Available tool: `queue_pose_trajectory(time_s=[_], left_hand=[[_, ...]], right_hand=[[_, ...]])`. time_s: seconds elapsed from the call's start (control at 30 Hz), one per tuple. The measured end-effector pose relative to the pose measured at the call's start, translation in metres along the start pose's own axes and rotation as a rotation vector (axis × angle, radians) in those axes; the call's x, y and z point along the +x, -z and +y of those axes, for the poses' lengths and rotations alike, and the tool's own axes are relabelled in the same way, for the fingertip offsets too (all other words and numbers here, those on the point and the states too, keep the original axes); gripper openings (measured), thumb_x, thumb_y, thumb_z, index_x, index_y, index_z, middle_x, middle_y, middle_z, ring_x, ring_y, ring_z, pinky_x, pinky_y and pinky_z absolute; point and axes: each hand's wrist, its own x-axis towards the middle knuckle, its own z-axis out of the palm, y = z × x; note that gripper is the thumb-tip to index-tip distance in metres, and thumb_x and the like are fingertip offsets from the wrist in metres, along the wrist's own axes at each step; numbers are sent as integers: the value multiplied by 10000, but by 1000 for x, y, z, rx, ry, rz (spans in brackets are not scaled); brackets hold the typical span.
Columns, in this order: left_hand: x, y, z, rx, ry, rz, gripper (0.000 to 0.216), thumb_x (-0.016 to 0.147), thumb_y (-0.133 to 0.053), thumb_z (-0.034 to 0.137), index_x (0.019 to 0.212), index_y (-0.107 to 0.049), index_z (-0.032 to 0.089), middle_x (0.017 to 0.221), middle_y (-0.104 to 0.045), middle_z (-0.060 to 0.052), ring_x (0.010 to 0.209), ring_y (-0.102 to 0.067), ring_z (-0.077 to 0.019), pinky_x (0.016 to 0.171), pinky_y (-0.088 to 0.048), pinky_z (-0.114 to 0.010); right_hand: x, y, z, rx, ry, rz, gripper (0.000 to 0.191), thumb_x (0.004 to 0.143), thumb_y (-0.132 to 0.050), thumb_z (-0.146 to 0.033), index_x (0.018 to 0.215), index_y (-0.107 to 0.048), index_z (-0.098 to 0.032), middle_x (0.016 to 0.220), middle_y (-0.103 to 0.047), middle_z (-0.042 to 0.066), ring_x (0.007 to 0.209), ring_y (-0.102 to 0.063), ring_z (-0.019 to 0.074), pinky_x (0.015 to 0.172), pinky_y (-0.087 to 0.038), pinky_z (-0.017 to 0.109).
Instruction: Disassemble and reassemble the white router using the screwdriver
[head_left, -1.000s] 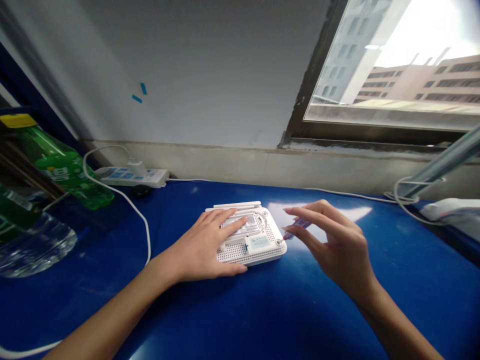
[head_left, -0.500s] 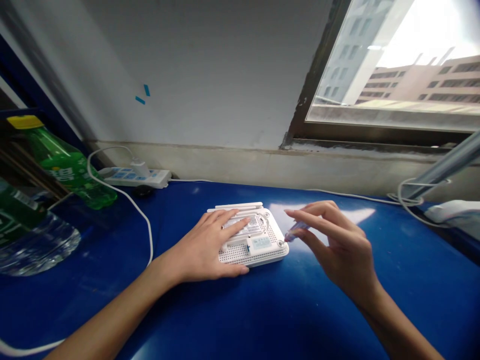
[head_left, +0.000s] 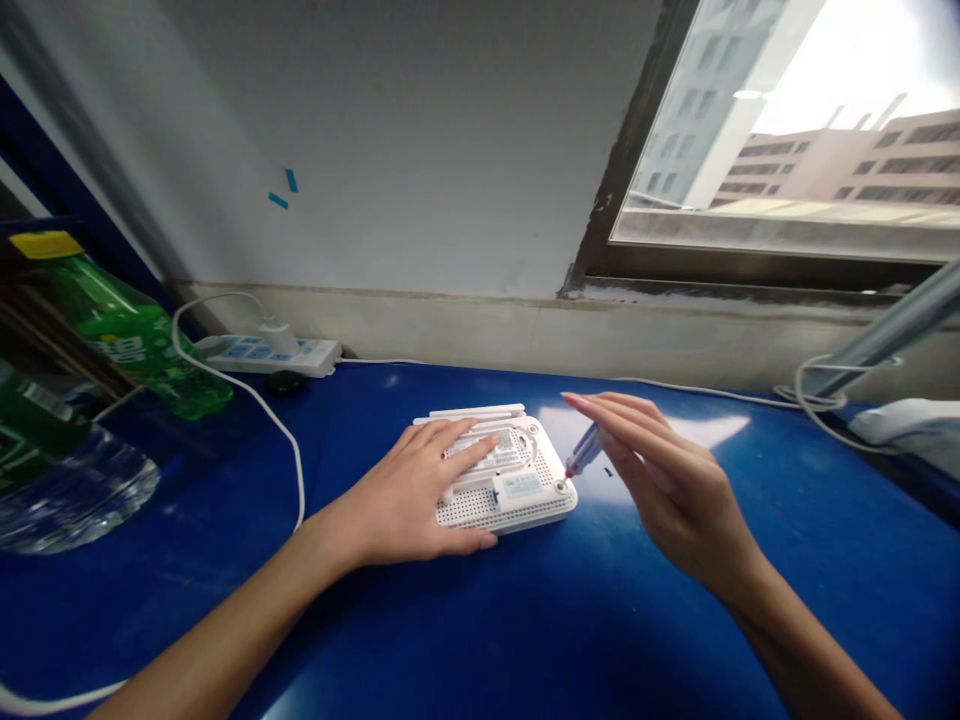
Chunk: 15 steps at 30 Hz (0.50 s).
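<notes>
A white router (head_left: 551, 460) lies underside up on the blue table, its perforated base and labels showing. My left hand (head_left: 420, 490) rests flat over its left part, fingers spread, with the thumb along the front edge. In my right hand (head_left: 667, 480) is a small screwdriver (head_left: 585, 450) with a translucent purplish handle, pinched between thumb and fingers. It tilts, tip down, toward the round screw hole at the router's near right corner; whether the tip touches cannot be made out. A tiny dark piece, perhaps a screw (head_left: 608, 472), lies on the table right of the router.
At the left stand a green bottle with a yellow cap (head_left: 124, 320) and a clear bottle (head_left: 67, 470). Behind them is a power strip (head_left: 315, 355) with a plugged-in charger, whose white cable (head_left: 289, 440) curves forward. A metal pole (head_left: 885, 330) rises at the right.
My right hand's fingers have shifted and straightened around the screwdriver, which now stands steeper. The tiny dark piece has come into view beside it. My left hand and the router have stayed put.
</notes>
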Motion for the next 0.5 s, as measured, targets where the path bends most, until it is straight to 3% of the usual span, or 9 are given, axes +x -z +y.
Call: queue_pose_trajectory(time_s=[0.07,0.23,0.3,0.4,0.5], left_hand=[[0,0,0,2,-5,3,987,799,-658,781,1616,-297,360,1683,-294,-107,1529,-272,-405,1222,-221,-627],[0,-1,0,15,0,0,980,809,-658,768,1620,-279,367,1685,-288,-112,1530,-271,-399,1215,-227,-630],[1,-1,-1,19,-1,0,980,811,-650,774,1621,-273,371,1685,-287,-114,1531,-272,-396,1215,-225,-632],[1,-2,-1,19,-2,2,988,806,-643,787,1621,-277,365,1684,-287,-119,1531,-268,-401,1214,-227,-629],[0,-2,-2,9,-4,8,991,802,-652,784,1620,-282,364,1681,-294,-123,1524,-282,-410,1211,-229,-631]], right_hand=[[0,-1,-1,69,-9,-9,455,996,-527,-56,1368,-640,-292,1145,-736,70,1098,-648,236,913,-534,439],[-2,-5,1,-18,-38,104,257,887,-757,-148,1105,-763,-283,866,-644,33,788,-618,198,648,-511,349],[-2,-5,2,-36,-42,82,321,918,-720,-169,1213,-736,-298,984,-672,64,890,-648,224,711,-536,376],[-2,-5,0,46,-38,-18,464,1011,-525,-118,1422,-601,-317,1276,-686,96,1184,-626,266,930,-535,466],[-1,-5,-3,113,-30,-7,434,992,-553,-90,1351,-652,-312,1129,-747,65,1057,-670,241,871,-553,437]])
